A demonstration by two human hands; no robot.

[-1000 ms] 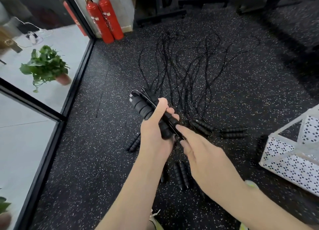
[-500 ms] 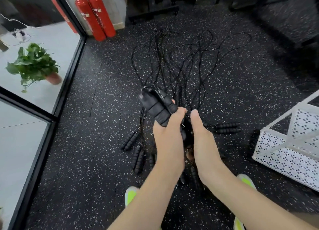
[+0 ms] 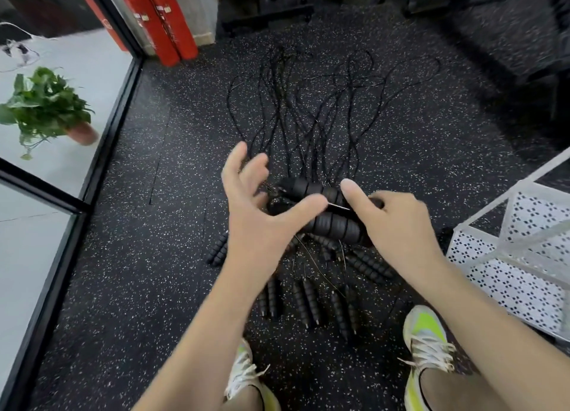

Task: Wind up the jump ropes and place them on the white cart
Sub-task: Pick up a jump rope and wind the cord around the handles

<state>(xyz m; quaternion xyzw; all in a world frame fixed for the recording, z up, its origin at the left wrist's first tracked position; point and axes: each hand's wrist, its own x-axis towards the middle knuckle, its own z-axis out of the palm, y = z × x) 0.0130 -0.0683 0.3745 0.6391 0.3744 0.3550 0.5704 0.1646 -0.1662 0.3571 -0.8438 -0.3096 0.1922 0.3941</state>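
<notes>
Bare forearms, no sleeves; white-laced sneakers [image 3: 427, 333] with neon yellow-green uppers.

Two red fire extinguishers [image 3: 163, 22] stand at the far wall beside a black-framed glass partition [image 3: 101, 139], a potted green plant [image 3: 46, 108] behind the glass, dark speckled rubber floor [image 3: 138, 256], black equipment frame [image 3: 277, 6] far back, yellow-white sneakers [image 3: 427, 346] below.
</notes>
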